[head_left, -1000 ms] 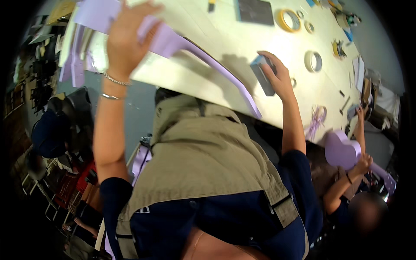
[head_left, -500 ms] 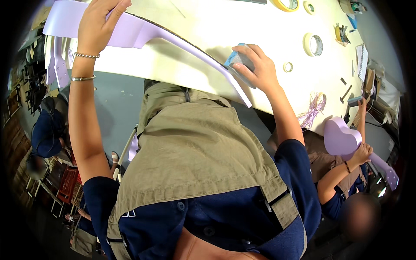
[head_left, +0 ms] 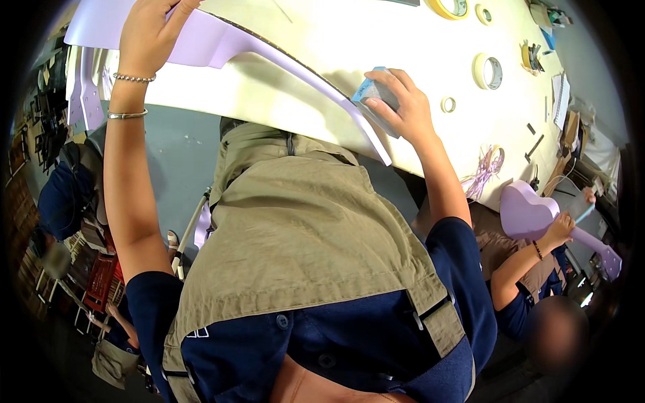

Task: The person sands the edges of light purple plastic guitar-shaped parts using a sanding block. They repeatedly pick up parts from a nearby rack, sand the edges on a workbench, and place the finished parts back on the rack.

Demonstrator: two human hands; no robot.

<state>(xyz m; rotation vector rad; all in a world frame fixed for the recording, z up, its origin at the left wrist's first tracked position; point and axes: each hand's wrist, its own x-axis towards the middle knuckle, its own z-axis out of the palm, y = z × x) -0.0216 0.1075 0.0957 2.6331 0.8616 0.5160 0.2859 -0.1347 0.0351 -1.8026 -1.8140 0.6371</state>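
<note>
A lilac guitar point(head_left: 201, 47) lies on its edge along the near side of the table, its neck point(head_left: 302, 74) pointing right and its headstock point(head_left: 376, 141) past the table's edge. At the top left, my left hand point(head_left: 151, 33) grips the body; its fingertips are cut off by the picture's edge. My right hand point(head_left: 403, 104) is closed around a grey sanding block point(head_left: 383, 111) with a blue printed side. That block sits against the neck near the headstock. Whether its face touches the neck is hard to make out.
On the pale table point(head_left: 403, 40) lie a wide tape roll point(head_left: 479, 70), a small tape ring point(head_left: 448, 105) and a bundle of lilac strips point(head_left: 485, 171). A co-worker at right holds another lilac guitar point(head_left: 527, 211). More lilac necks point(head_left: 84, 94) hang at left.
The sanding block has shifted slightly along the neck, still in my right hand. My left hand and the guitar body sit a little higher in view. The co-worker's far hand has moved toward their guitar's neck.
</note>
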